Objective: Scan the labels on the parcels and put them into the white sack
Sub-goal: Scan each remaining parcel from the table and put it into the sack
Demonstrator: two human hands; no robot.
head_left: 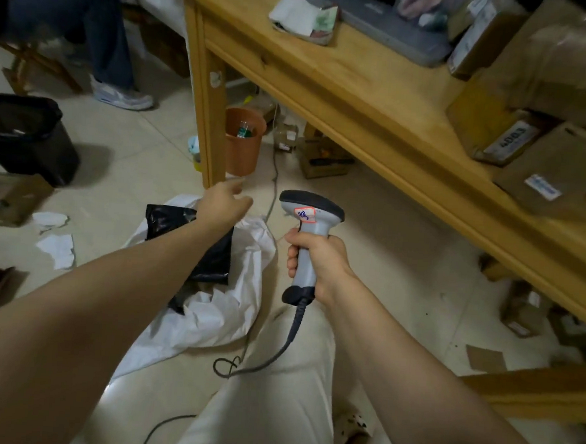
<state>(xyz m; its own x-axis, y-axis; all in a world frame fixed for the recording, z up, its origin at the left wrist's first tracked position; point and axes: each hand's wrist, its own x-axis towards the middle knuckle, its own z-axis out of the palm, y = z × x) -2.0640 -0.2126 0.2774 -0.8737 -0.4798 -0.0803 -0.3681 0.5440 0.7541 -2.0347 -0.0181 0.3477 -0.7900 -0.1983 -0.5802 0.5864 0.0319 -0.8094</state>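
A black parcel [169, 219] lies in the white sack [231, 307] on the floor.
The left hand [226, 200] hovers just past it, fingers loose and empty; the right hand [320, 261] grips the scanner [311, 209] beside the sack.

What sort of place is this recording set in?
Probably a small, informal parcel-packing or dispatch room: labelled cardboard parcels on a wooden table, a corded barcode scanner held in the right hand, and a white sack on the tiled floor with a black parcel in its mouth.
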